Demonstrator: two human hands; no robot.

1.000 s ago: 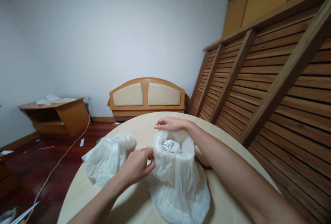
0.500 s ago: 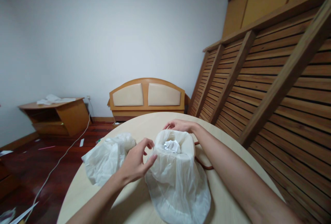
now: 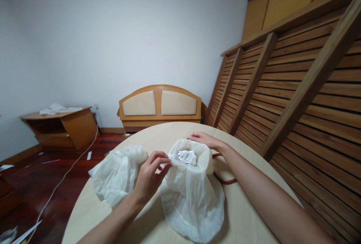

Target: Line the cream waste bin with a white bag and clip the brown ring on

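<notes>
A translucent white plastic bag [image 3: 194, 199] drapes over the rim of a container on the round table, its loose skirt spread toward me. Crumpled white paper [image 3: 187, 157] lies inside the lined opening. My left hand [image 3: 155, 168] pinches the bag's edge at the left side of the rim. At the far right of the rim, my right hand [image 3: 203, 139] rests against the bag, its fingertips partly hidden behind it. A second crumpled white plastic bag [image 3: 117, 174] sits left of my left hand. Brown-red handles [image 3: 225, 181] stick out on the container's right side.
The round pale table [image 3: 248, 206] carries both bags. Beyond it stands a wooden headboard [image 3: 160, 105]. A slatted wooden frame [image 3: 282, 86] leans on the right. At left are a low cabinet [image 3: 64, 127] and a white cable [image 3: 67, 172] on the dark red floor.
My left hand has closed from spread fingers to a pinch on the bag's edge. My right hand has slid rightward along the far rim. The bag's skirt has shifted slightly.
</notes>
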